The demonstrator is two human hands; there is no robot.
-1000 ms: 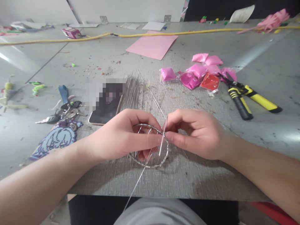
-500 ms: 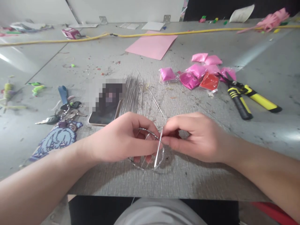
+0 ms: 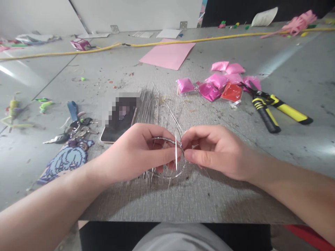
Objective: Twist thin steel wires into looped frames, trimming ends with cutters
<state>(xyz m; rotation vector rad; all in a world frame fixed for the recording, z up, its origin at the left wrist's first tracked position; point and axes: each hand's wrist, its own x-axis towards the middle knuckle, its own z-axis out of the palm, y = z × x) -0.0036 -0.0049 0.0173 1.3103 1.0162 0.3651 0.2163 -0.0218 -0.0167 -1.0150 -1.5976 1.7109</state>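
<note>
My left hand is closed around a small wire ring held just above a grey board. My right hand pinches a thin silver wire that crosses the ring's right side, thumb and forefinger pressed together. The two hands nearly touch at the ring. A fan of loose thin wires lies on the board just beyond my hands. Part of the ring is hidden behind my left fingers.
A phone and a bunch of keys lie at the left with a blue bead figure. Pink and red bead packets and yellow-black cutters sit at the right. Pink paper and a yellow cord lie farther back.
The long wire tail that hung below the board's front edge has been drawn up. The wire in my right fingers has turned from slanted to upright across the ring.
</note>
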